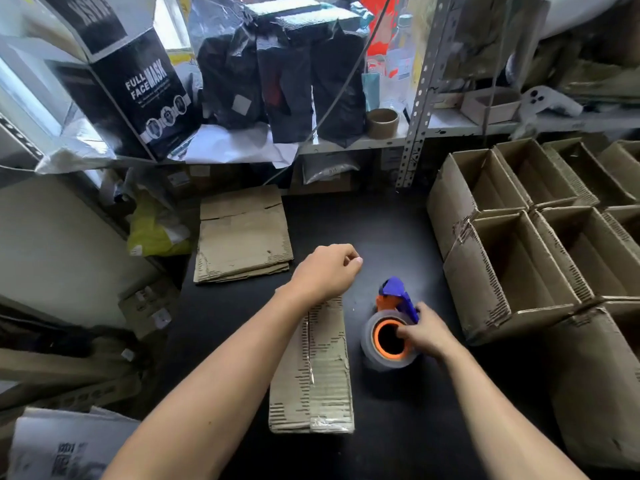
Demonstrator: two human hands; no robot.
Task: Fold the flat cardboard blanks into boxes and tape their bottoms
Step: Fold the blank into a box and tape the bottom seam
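Note:
A cardboard box point(313, 375) with clear tape along its seam lies on the black table point(398, 237) in front of me. My left hand point(327, 270) hovers over the box's far end, fingers curled, with nothing visible in them. To the right of the box lies a tape dispenser point(389, 336) with a clear roll, orange core and blue handle. My right hand point(426, 332) grips it, thumb in the core and fingers on the handle. A stack of flat cardboard blanks point(242, 237) lies at the table's far left.
Several folded open boxes point(519, 237) are stacked on their sides at the right. A metal shelf point(415, 133) behind the table holds black bags, an empty tape core point(382, 123) and a "FULL FACE MASK" box point(145, 88). Cardboard and bags clutter the left.

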